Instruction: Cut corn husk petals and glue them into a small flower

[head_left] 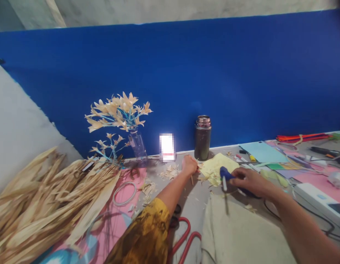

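My left hand [189, 164] is closed in a pinch on a thin stick or husk piece that points down from its fingers, just left of a pale yellow sheet [215, 165]. My right hand [251, 181] is wrapped round a blue glue gun [227, 176] whose white nozzle points down and to the left, toward the yellow sheet. Husk scraps [170, 171] lie scattered on the grey table around both hands.
A big pile of dried corn husks [46, 194] fills the left. A vase of husk flowers [123, 121], a dark flask [202, 137], coloured paper sheets [262, 151], markers, a tape ring [124, 193], red-handled scissors [183, 238] and a cable lie about. A blue wall stands behind.
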The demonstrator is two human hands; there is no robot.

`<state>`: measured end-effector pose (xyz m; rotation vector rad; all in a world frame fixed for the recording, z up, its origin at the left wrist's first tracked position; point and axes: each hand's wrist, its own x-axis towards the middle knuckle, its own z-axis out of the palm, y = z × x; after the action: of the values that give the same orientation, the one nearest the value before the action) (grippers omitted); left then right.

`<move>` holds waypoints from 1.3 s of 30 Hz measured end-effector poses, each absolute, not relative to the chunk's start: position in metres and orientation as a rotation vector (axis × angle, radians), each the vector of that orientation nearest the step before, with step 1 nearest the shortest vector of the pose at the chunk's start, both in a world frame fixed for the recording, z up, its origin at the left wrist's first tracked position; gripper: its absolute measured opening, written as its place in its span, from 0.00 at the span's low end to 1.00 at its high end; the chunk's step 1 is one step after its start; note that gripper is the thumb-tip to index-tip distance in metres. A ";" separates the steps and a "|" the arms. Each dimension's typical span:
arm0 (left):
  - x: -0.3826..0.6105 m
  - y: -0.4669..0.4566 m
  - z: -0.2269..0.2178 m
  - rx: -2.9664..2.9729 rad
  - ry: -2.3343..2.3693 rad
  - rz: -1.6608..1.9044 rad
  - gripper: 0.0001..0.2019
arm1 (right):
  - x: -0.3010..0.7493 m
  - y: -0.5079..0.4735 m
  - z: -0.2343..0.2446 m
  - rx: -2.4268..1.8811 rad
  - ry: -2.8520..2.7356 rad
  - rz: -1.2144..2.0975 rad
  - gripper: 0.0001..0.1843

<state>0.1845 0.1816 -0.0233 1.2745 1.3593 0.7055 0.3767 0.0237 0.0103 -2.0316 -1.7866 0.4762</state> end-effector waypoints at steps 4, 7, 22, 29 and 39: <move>0.179 0.177 -0.017 1.266 1.276 0.845 0.04 | 0.395 0.024 0.005 -1.629 -1.191 0.823 0.15; 0.171 0.169 -0.011 1.245 1.182 0.983 0.08 | 0.395 0.027 -0.002 -1.411 -0.981 0.982 0.18; 0.163 0.156 -0.011 1.113 1.066 1.126 0.06 | 0.349 0.031 -0.009 -1.386 -1.203 0.952 0.36; 0.163 0.157 -0.013 1.111 1.024 1.120 0.06 | 0.348 0.033 -0.009 -1.461 -1.338 0.900 0.37; 0.160 0.158 -0.013 1.078 0.949 1.082 0.10 | 0.356 0.037 -0.019 -1.556 -1.375 0.837 0.35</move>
<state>0.1603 0.1577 -0.0131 1.0776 0.9486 1.0816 0.3562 0.0366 -0.0186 -1.5563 -1.3746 0.8367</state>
